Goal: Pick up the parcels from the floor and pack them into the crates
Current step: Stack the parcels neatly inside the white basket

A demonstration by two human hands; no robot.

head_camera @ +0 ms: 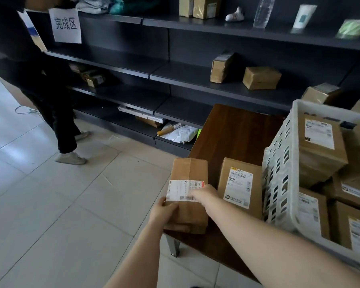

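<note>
A brown cardboard parcel (188,173) with a white shipping label lies at the left edge of a dark wooden table (237,129). My left hand (162,212) grips its near left side. My right hand (204,194) rests on its label at the right side. A second labelled parcel (240,183) lies beside it on the table, to the right. A white perforated crate (283,183) stands on the table's right part and holds several brown parcels (320,146).
Dark metal shelving (175,73) runs along the back with scattered boxes and mailer bags. A person in dark clothes (50,100) stands at the shelves on the left. Pale tiled floor (60,204) spreads left of the table.
</note>
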